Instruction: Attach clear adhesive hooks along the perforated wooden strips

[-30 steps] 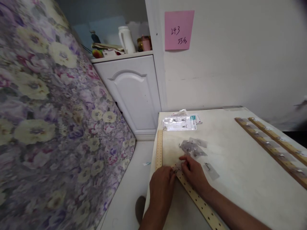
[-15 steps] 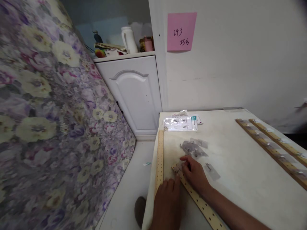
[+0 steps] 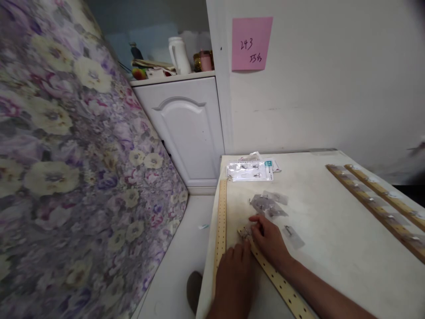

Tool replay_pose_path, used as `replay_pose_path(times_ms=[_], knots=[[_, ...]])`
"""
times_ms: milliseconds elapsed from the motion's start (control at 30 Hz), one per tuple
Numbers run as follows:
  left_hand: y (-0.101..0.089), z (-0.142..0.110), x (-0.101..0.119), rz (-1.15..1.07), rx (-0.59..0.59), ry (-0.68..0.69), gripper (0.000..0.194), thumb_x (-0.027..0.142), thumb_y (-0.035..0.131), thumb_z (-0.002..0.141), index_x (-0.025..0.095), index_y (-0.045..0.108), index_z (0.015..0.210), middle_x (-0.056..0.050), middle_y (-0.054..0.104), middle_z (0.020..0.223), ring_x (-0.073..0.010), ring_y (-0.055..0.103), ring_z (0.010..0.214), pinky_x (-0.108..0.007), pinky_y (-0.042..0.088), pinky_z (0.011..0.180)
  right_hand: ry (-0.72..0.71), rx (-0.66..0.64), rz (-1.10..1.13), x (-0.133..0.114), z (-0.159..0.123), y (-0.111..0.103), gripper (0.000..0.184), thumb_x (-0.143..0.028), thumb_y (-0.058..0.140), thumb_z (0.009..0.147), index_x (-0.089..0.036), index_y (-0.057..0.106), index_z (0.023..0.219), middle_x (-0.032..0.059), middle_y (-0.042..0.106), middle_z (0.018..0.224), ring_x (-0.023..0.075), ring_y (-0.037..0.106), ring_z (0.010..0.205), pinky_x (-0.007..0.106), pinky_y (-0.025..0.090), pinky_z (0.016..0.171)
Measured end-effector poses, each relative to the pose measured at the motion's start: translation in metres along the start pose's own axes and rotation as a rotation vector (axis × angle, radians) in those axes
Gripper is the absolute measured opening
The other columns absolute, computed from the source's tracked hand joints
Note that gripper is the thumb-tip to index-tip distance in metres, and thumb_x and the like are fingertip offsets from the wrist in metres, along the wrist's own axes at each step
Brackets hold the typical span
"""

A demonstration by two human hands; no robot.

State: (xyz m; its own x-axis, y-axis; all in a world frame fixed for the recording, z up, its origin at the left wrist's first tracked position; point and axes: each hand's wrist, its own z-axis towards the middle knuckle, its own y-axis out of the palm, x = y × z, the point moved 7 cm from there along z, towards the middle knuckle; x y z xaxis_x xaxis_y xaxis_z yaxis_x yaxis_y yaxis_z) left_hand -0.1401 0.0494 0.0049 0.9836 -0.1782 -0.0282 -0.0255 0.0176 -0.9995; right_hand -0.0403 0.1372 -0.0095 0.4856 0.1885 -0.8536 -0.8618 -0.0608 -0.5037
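Observation:
A light wooden strip with rows of holes (image 3: 278, 283) lies at a slant under my hands. Near its far end sits a clear adhesive hook (image 3: 245, 233). My left hand (image 3: 235, 277) is bent over the strip's left side, fingers close together and fingertips at the hook's near edge; what lies under them is hidden. My right hand (image 3: 270, 239) is curled closed on the strip's right edge, its thumb side beside the hook. Close by on the table are a small pile of clear adhesive hooks (image 3: 267, 205) and a single clear hook (image 3: 293, 236).
Another perforated strip (image 3: 221, 217) lies along the left edge of the table (image 3: 332, 274). Flat packs of hooks (image 3: 249, 171) rest at the back. Two strips (image 3: 368, 200) bearing clear hooks lie at right. A floral curtain (image 3: 83, 177) hangs left of the table.
My left hand has drawn back toward me from the hook's left side to its near edge, uncovering the strip's far end. My right hand has stayed on the strip. The view has shifted slightly.

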Motion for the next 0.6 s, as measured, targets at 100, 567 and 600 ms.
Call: replay_pose_path(times_ms=[100, 567, 600], knots=[[0.0020, 0.0018, 0.0004, -0.011, -0.011, -0.003, 0.052, -0.002, 0.040, 0.081, 0.013, 0.043, 0.131, -0.009, 0.062, 0.101, -0.0215, 0.058, 0.087, -0.037, 0.051, 0.074, 0.002, 0.002, -0.005, -0.0004, 0.0011, 0.0003, 0.024, -0.023, 0.045, 0.079, -0.018, 0.060, 0.097, -0.0014, 0.056, 0.063, 0.0168, 0.055, 0.061, 0.027, 0.040, 0.060], [-0.0012, 0.0000, 0.0029, 0.040, 0.058, 0.007, 0.048, 0.000, 0.039, 0.083, 0.012, 0.044, 0.130, -0.009, 0.062, 0.099, -0.0216, 0.059, 0.085, -0.037, 0.051, 0.073, -0.004, 0.007, -0.017, 0.0013, 0.0018, 0.0006, 0.024, -0.023, 0.045, 0.078, -0.018, 0.061, 0.095, -0.0013, 0.056, 0.063, 0.0166, 0.055, 0.060, 0.027, 0.041, 0.060], [-0.0004, 0.0005, 0.0030, 0.042, 0.063, 0.011, 0.048, 0.000, 0.039, 0.083, 0.012, 0.043, 0.130, -0.009, 0.062, 0.099, -0.0214, 0.059, 0.085, -0.036, 0.051, 0.073, -0.007, 0.009, -0.019, 0.0010, 0.0018, 0.0005, 0.024, -0.023, 0.045, 0.078, -0.018, 0.061, 0.095, -0.0013, 0.056, 0.063, 0.0166, 0.055, 0.060, 0.026, 0.041, 0.060]])
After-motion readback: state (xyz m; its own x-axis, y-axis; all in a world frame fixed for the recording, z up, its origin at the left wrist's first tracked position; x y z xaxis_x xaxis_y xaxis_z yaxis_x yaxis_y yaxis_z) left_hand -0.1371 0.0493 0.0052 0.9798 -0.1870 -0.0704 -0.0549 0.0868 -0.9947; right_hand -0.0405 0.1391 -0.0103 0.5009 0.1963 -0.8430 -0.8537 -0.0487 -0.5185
